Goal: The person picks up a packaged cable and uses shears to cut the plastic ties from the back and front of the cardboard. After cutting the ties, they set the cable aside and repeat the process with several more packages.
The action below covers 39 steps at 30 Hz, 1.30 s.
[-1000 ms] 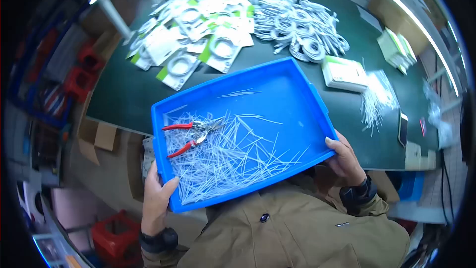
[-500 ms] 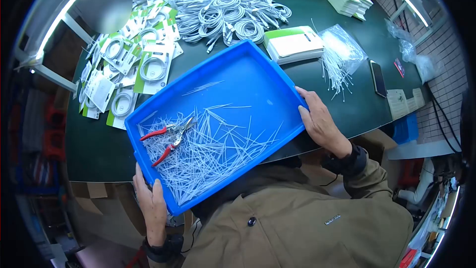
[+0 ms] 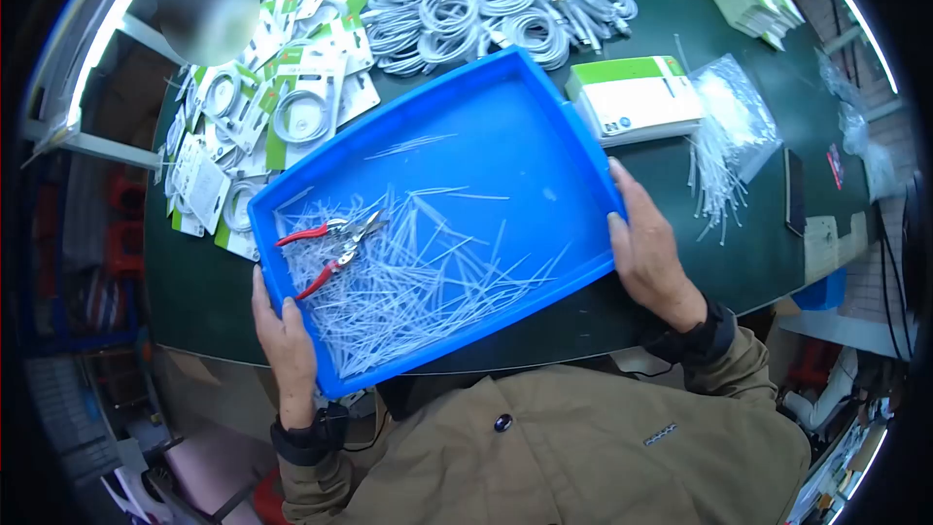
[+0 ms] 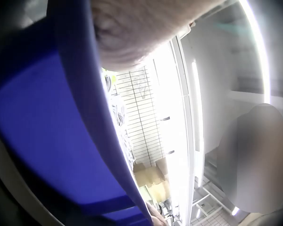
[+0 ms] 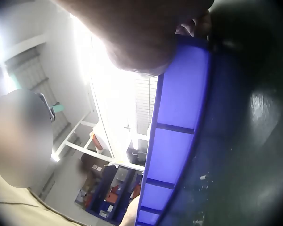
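Both hands hold a blue plastic tray (image 3: 515, 136), which overlaps the front part of the table in the head view. My left hand (image 3: 287, 345) grips its left end near the front corner. On the right end, my right hand (image 3: 653, 253) grips the rim near the front corner. Inside lie many thin white plastic strips (image 3: 389, 311), heaped toward the left and front. On the heap rest red-handled pruning shears (image 3: 317, 231), blades spread. The wrist views show the tray's outer wall (image 5: 179, 99) close up, with parts of the hands in shadow.
The green table (image 3: 583, 331) bears coiled grey cables (image 3: 486, 0) at the back and carded cables (image 3: 301, 115) at the left. Right of the tray are a stack of white-green cards (image 3: 637, 102), a bag of white ties (image 3: 724, 151) and a phone (image 3: 794, 192).
The tray has moved forward over the table's front part, carried by both hands. The head view has also shifted. The shears and strips keep their places in the tray.
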{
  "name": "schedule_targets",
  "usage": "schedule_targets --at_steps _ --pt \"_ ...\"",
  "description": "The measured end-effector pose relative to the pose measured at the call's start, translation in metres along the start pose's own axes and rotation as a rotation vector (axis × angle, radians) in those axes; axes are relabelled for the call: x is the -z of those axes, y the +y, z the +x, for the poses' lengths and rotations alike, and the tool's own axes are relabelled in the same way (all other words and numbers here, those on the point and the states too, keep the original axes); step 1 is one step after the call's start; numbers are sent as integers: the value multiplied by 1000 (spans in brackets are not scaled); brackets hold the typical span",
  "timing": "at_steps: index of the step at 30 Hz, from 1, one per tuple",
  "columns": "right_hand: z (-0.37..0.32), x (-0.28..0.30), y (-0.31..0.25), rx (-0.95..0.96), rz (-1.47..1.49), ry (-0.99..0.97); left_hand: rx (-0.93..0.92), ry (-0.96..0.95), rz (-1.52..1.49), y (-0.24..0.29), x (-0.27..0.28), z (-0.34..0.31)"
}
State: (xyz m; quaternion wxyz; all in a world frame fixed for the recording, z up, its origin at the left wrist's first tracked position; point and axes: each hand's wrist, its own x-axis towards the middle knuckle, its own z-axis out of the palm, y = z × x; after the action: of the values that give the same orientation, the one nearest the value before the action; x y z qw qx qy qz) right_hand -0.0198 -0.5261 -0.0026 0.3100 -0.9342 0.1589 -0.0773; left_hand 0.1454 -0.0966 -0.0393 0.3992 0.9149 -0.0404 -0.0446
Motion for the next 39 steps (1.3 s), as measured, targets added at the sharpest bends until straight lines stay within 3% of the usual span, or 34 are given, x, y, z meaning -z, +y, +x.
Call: schedule_targets --at_steps 6,10,13,14,17,19,22,24,27,30,33,35,36,39 --pt "22 -5 -2 -109 184 72 25 -23 -92 11 -10 23" --pt "37 13 -6 -114 54 70 81 -41 -183 24 -7 41" --pt "44 30 -15 129 -308 190 109 -68 -261 35 -11 43" --pt "46 35 -27 173 -296 248 141 -88 -306 41 -9 42" --pt "59 50 -88 85 133 -99 110 -107 -401 35 5 40" --pt "71 36 -125 174 193 -350 102 -136 -523 27 2 40" --pt "94 -21 -161 588 -10 -465 90 -164 -576 22 6 31" --pt "118 -60 -185 619 -109 -557 112 -159 -569 23 17 27" --pt "148 -121 -195 944 -281 -385 140 -94 -495 34 31 18" --pt "168 -153 -195 944 -460 -483 43 33 -416 17 28 18" --pt "189 -163 -189 1027 -402 -412 -30 150 -354 21 35 6" --pt "192 -159 -197 874 -311 -470 20 184 -380 14 37 -4" --pt "212 -176 -166 925 -224 -443 46 209 -414 13 36 -7" --pt "208 -158 -166 792 -172 -421 30 284 -549 -8 35 -39"
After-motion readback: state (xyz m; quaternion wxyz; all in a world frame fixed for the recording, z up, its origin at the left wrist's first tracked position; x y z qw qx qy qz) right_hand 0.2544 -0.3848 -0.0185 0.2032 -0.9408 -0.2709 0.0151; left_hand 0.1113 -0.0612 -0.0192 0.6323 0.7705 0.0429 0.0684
